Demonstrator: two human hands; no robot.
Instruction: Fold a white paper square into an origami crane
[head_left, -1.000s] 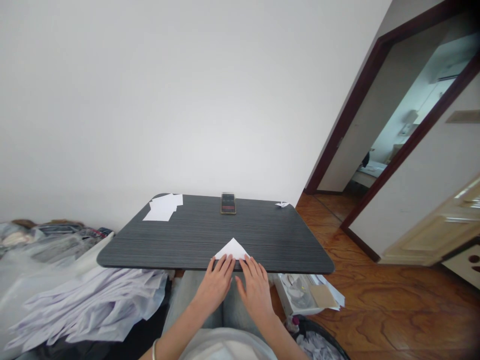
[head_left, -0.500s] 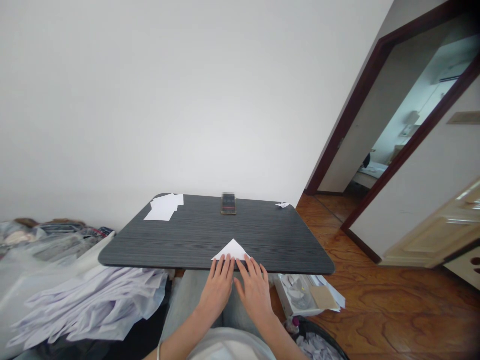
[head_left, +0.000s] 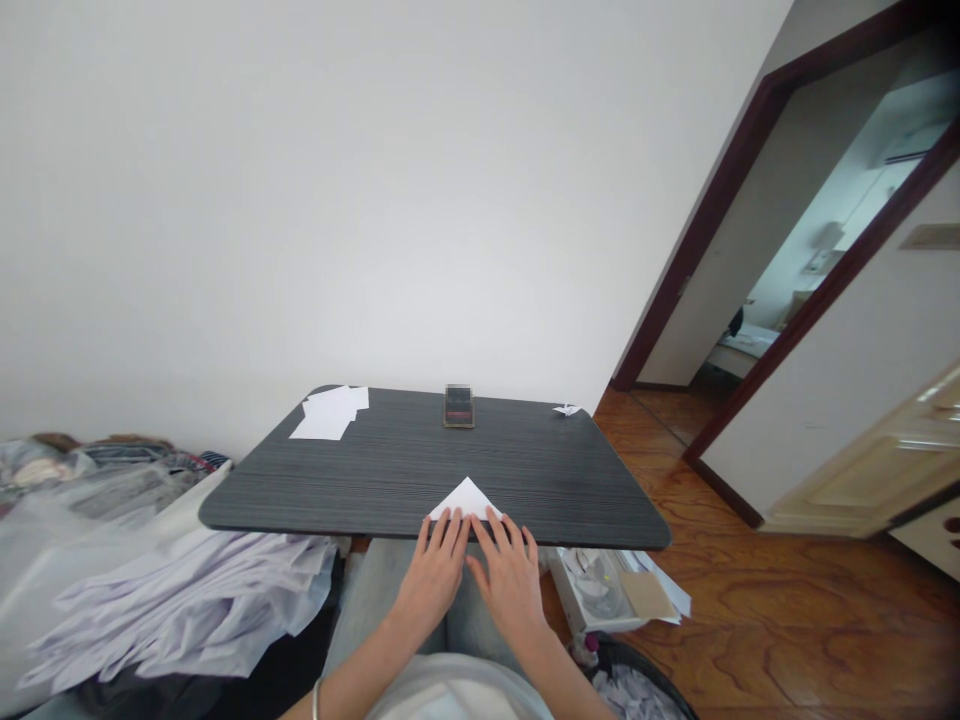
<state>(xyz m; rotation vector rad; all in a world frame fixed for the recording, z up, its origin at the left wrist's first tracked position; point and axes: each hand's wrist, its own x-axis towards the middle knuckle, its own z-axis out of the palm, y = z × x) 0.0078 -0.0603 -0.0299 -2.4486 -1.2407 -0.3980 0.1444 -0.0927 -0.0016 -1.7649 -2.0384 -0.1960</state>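
A white sheet of paper (head_left: 468, 496), folded to a triangle, lies at the front edge of the dark table (head_left: 315, 490) with its point facing the wall. My left hand (head_left: 439, 560) rests its outstretched fingertips on the left part of the paper's near edge. On the right part, my right hand (head_left: 508, 570) presses with fingers spread and thumb apart. The two index fingers nearly meet at the middle. Fingers cover much of the near edge.
Several white paper sheets (head_left: 328, 412) lie at the table's back left. A phone-like device (head_left: 458, 407) stands at the back middle, and a small folded paper figure (head_left: 567, 410) at the back right. Below right are a white box (head_left: 592, 590) and a bin (head_left: 637, 690); clothes (head_left: 187, 610) lie left.
Both hands stay on the paper in almost the same place. The view has shifted very slightly.
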